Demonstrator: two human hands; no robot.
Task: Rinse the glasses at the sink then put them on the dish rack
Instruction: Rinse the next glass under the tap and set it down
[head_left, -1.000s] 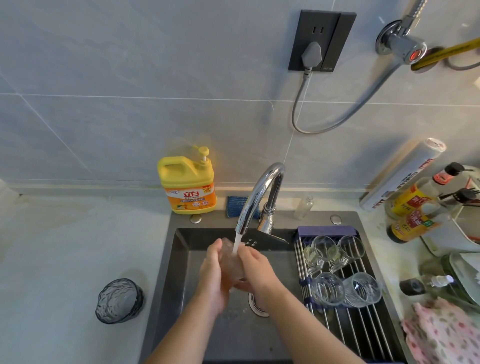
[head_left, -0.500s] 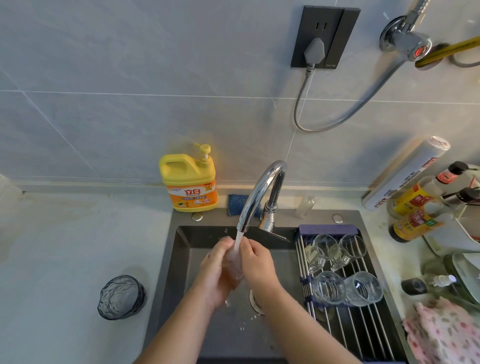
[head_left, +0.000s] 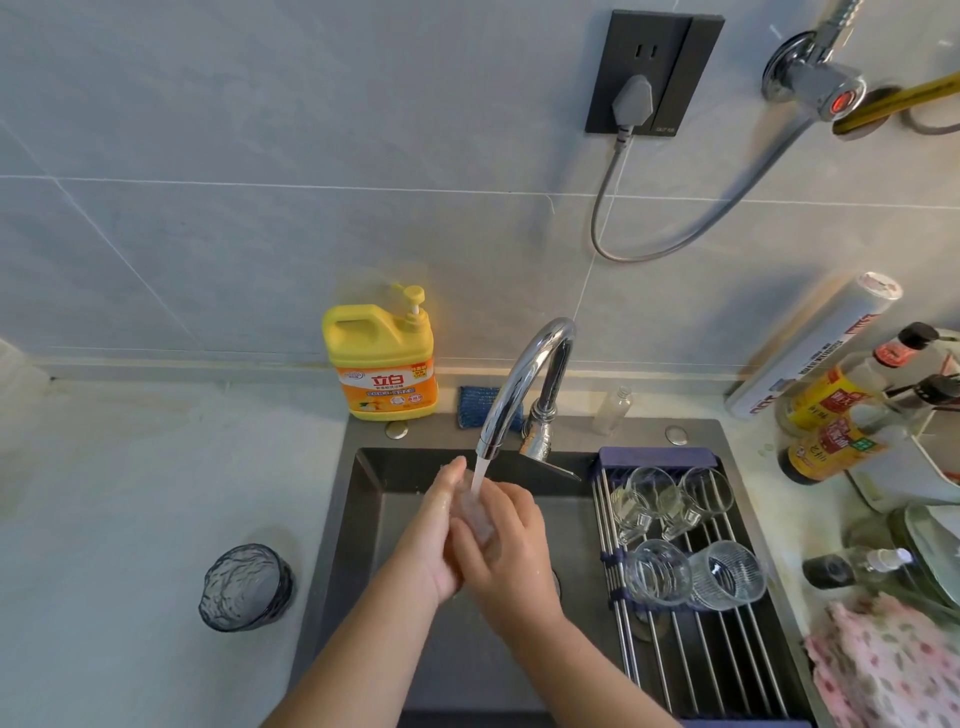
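Observation:
A small clear glass (head_left: 475, 512) is clasped between my left hand (head_left: 434, 535) and my right hand (head_left: 506, 545) over the dark sink (head_left: 363, 499). Water runs from the chrome faucet (head_left: 524, 379) straight onto the glass, which is mostly hidden by my fingers. Several clear glasses (head_left: 675, 535) lie on the roll-up dish rack (head_left: 727, 660) across the sink's right side. A dark textured glass (head_left: 244, 587) stands on the counter to the left of the sink.
A yellow detergent bottle (head_left: 382, 358) and a blue sponge (head_left: 480, 408) sit behind the sink. Sauce bottles (head_left: 836, 421), a foil roll (head_left: 815, 348), plates and a floral cloth (head_left: 888, 665) crowd the right counter. A plugged cord (head_left: 631, 104) hangs on the tiled wall.
My hands have stayed under the stream, shifting slightly around the glass and closing tighter together. The view has moved a little.

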